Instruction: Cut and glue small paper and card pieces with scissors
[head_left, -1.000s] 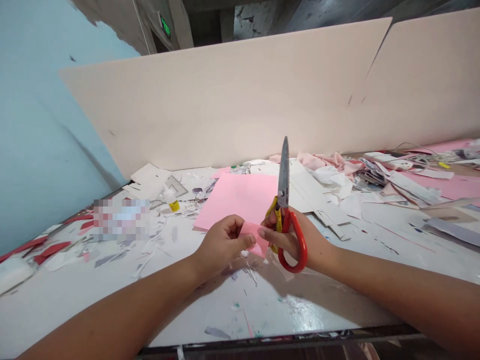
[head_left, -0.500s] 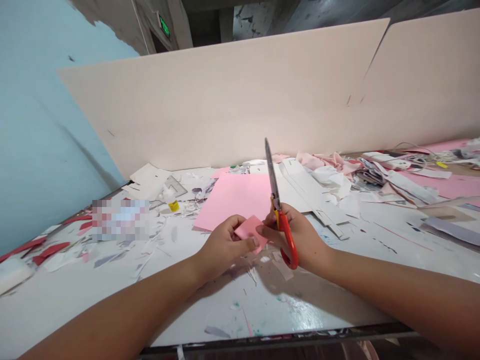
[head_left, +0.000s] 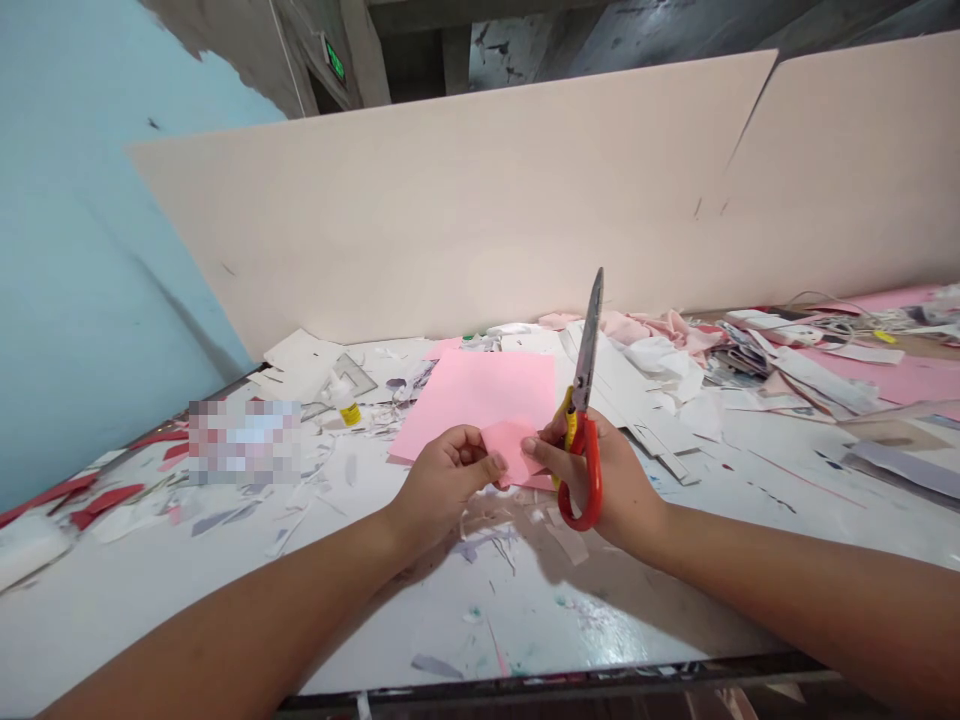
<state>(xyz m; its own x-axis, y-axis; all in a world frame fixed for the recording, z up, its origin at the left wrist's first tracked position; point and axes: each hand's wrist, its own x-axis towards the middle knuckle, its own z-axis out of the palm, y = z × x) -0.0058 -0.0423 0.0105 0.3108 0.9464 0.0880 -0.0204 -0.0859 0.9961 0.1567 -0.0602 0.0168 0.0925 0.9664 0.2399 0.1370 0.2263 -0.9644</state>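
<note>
A small piece of pink paper (head_left: 511,447) is pinched between both hands, above the near part of the table. My left hand (head_left: 450,480) is closed on its left edge. My right hand (head_left: 600,465) pinches its right side with thumb and fingers. Scissors (head_left: 589,400) with red and yellow handles also rest in my right hand, their blades pressed together and pointing up. Behind the hands a larger sheet of pink paper (head_left: 480,385) lies flat on the table, partly covered by the small piece and my fingers.
Paper scraps litter the white table (head_left: 247,620). A small bottle with a yellow label (head_left: 349,412) stands to the left, near a set square (head_left: 352,375). White card strips (head_left: 626,385) and crumpled cloth or paper (head_left: 667,340) lie to the right. A pale partition (head_left: 450,220) rises behind.
The scissors have swung from leaning left to leaning right. The small pink paper has turned and now faces me more squarely, with both hands still on it.
</note>
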